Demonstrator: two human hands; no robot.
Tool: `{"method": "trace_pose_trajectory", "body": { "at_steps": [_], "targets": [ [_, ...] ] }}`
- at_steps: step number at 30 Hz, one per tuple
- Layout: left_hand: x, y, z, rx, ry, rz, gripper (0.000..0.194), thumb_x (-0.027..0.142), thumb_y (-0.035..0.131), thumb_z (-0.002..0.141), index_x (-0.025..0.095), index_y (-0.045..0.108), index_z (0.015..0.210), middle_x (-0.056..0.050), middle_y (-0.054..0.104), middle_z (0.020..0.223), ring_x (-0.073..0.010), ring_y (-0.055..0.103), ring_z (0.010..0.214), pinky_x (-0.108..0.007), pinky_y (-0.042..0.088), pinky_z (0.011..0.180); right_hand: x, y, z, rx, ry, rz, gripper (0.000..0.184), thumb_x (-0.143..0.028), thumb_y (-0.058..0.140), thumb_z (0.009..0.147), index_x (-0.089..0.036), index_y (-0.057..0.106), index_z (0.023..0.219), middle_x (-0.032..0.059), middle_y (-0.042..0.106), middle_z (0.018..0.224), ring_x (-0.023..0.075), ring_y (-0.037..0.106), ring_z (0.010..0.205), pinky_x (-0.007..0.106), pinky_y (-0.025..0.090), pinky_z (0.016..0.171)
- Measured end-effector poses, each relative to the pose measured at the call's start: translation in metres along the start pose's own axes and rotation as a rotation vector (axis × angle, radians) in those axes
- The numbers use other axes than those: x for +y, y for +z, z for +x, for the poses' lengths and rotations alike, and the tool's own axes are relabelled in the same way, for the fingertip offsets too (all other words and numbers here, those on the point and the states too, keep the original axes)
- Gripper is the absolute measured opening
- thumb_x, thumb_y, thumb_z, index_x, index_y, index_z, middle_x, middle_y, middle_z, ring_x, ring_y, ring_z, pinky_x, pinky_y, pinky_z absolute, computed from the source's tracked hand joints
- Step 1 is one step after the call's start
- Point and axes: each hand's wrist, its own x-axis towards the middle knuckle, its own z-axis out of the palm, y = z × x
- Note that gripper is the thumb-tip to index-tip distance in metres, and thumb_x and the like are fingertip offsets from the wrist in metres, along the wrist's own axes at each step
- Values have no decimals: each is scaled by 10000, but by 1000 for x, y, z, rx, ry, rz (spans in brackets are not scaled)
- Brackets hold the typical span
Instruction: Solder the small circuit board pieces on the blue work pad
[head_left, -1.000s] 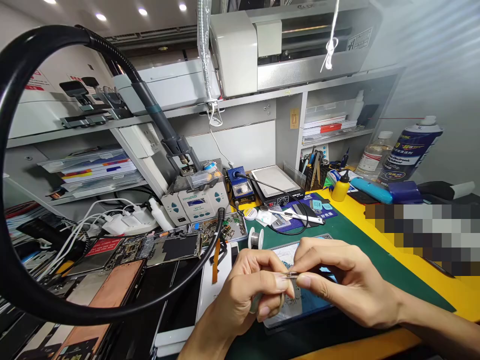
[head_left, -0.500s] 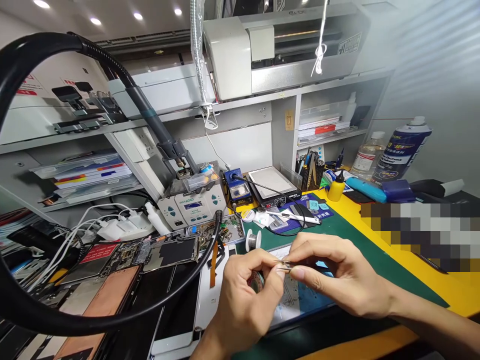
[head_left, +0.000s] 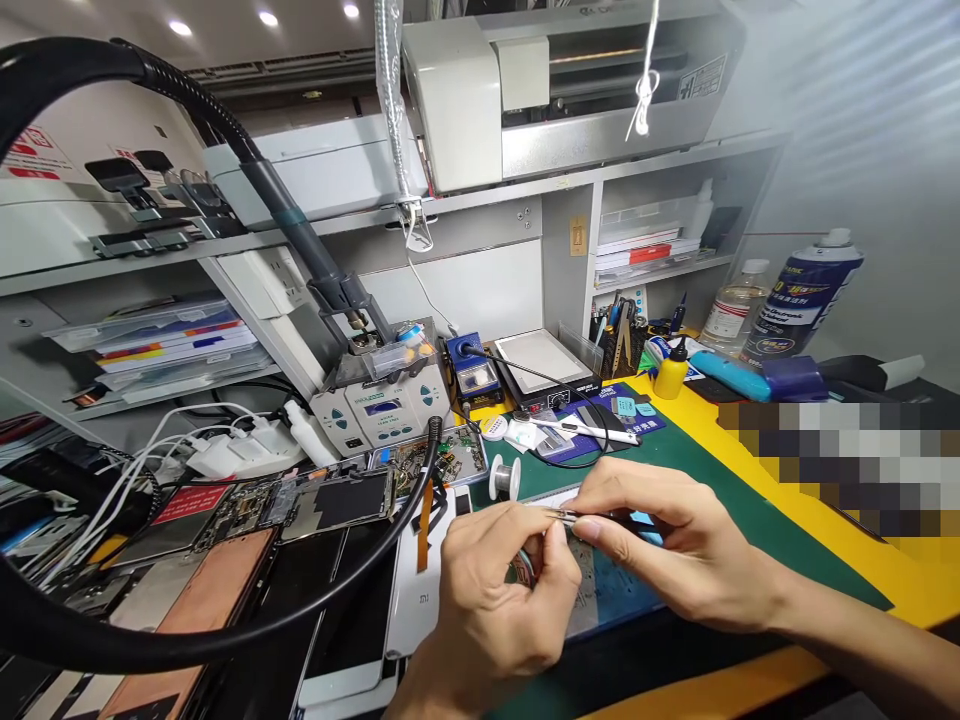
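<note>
My left hand (head_left: pixel 504 590) is closed in a pinch, its thumb and forefinger meeting at the tips of a slim metal-tipped tool that looks like dark tweezers (head_left: pixel 626 518). What the left fingertips hold is too small to make out. Between the thumb and fingers of my right hand (head_left: pixel 690 555) lies the tweezers' body, pointing left. Both hands' fingertips nearly touch. A small round reel (head_left: pixel 523 568) shows partly through the gap in my left hand; whether it is held or lies beneath I cannot tell. Under the hands is a blue-and-white printed surface (head_left: pixel 611 585).
A solder spool (head_left: pixel 504 478) stands behind my hands on the green mat (head_left: pixel 765 520). Opened phones (head_left: pixel 341 505) cover the left side, crossed by a black hose (head_left: pixel 360 590). A white-and-grey control station (head_left: pixel 382 410), a yellow bottle (head_left: pixel 671 372) and a spray can (head_left: pixel 806 295) stand farther back.
The right fingers have shifted slightly and the tool now lies flatter, with more of its dark body showing. My left hand has turned and curled slightly. The view has moved a little.
</note>
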Motion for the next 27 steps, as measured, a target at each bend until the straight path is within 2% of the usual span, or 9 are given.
{"method": "trace_pose_trajectory", "body": {
  "at_steps": [6,8,11,14,17,19,22,25,27],
  "targets": [
    [2,-8,4,-153,-167,-61,214,246,598,875,167,700,705,-7,592,576,-112,452,507,-238,354,539,0,-1,0,0,68,51,104,-146,640,927,-156,742,907,54,707,785,139,609,689,257,489,640],
    [0,-10,6,-226,-235,-147,246,277,583,896,157,689,710,3,546,565,-103,425,497,-232,334,514,-1,-1,1,-9,179,137,122,-198,661,922,-154,754,855,40,683,755,123,587,642,242,470,589],
    [-5,-11,7,-317,-331,-302,278,314,573,917,149,676,717,30,472,522,-89,398,466,-227,320,493,-1,-2,4,-57,437,409,215,-320,727,881,-147,737,755,-6,604,663,86,522,536,214,427,501],
    [-8,-11,7,-355,-441,-436,294,348,596,911,145,655,707,50,436,479,-76,367,435,-220,299,468,2,-2,5,-127,648,671,300,-413,805,793,-137,713,725,-40,556,573,56,453,446,184,366,422],
    [-7,-10,9,-354,-525,-546,292,356,617,892,138,648,701,59,426,450,-69,346,422,-216,276,453,8,-4,5,-163,762,760,342,-446,820,767,-134,690,713,-59,521,489,37,391,377,157,265,346],
    [-6,-9,9,-342,-545,-590,278,342,626,882,129,660,708,60,428,445,-66,349,423,-216,273,458,10,-5,4,-169,789,761,350,-453,804,786,-134,682,712,-61,510,459,33,369,352,153,227,324],
    [-6,-8,10,-326,-556,-625,265,319,631,881,123,664,705,58,435,443,-64,358,426,-217,274,467,10,-6,3,-162,781,733,351,-464,780,813,-133,694,734,-52,525,452,33,360,341,159,230,323],
    [-8,-7,9,-329,-571,-651,263,313,635,885,128,649,698,60,438,438,-60,354,417,-217,270,467,6,-4,3,-111,714,658,307,-441,785,818,-138,736,806,-49,539,501,42,385,403,169,285,379],
    [-10,-6,9,-337,-590,-689,251,311,636,884,132,646,707,65,435,433,-57,343,412,-215,270,469,3,-2,2,-62,637,560,271,-413,786,824,-145,764,857,-17,600,624,64,446,507,188,354,459]
  ]
}}
